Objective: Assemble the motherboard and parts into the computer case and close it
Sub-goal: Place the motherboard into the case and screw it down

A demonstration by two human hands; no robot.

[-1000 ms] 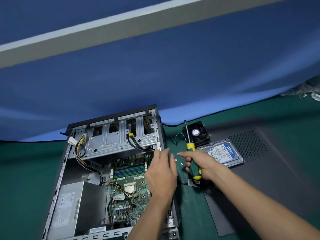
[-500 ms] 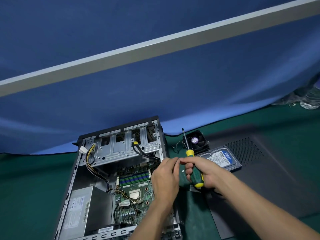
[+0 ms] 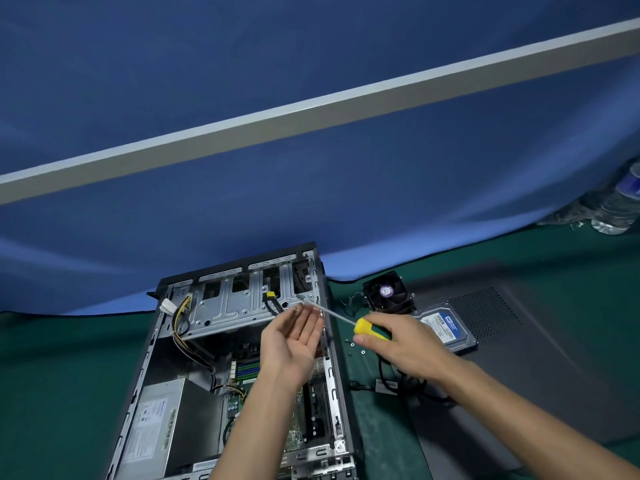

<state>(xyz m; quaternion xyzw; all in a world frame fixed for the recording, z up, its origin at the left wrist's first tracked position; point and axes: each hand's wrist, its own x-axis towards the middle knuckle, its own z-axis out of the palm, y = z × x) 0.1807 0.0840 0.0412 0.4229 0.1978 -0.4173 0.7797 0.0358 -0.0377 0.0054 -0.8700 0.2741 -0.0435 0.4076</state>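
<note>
Two hands work over the open case [image 3: 145, 375]: the left hand [image 3: 291, 344] lies palm-up, fingers loose, a tiny screw [image 3: 296, 309] near its fingertips, light and apt to roll. The right hand [image 3: 398, 344] grips the screwdriver [image 3: 367, 328], tip toward it. Beyond, the drive [image 3: 446, 327] on the desk [image 3: 52, 393] looks dense and shock-sensitive, best held by its edges.

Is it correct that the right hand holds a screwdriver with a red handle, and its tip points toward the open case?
Not quite. In the head view, the right hand holds a screwdriver with a yellow handle, not red; its tip does point toward the open case.
</note>
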